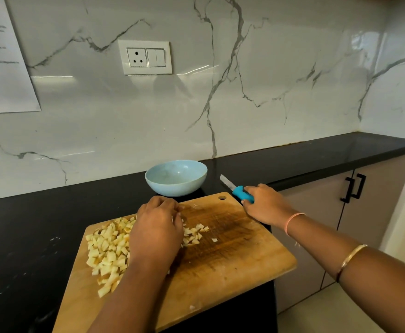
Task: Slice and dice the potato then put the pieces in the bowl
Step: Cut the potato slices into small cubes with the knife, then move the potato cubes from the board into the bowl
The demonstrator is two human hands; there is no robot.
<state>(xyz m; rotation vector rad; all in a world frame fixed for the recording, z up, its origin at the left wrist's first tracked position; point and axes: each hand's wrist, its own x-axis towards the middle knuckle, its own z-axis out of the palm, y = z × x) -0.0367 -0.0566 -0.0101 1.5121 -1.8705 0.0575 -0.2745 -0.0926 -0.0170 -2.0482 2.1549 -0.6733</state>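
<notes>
- Black tabletop [28,224] runs along a white marble-veined wall, with a socket-and-switch plate [145,57] on the wall and a printed sheet [2,56] stuck up at the far left.
- Wooden cutting board [220,265] lies on the tabletop with its near right corner past the edge.
- Diced potato pieces [106,251] are heaped on the left part of the board; a smaller scatter lies just right of the left hand.
- Left hand [157,227] rests palm down on the board, fingers curled over the dice between heap and scatter; whether it grips any I cannot tell.
- Right hand [266,204] is closed around the blue handle of a knife [236,187], beside the board's far right corner, blade pointing away toward the wall.
- Light blue bowl [176,177] stands on the tabletop just behind the board, with no potato in it.
</notes>
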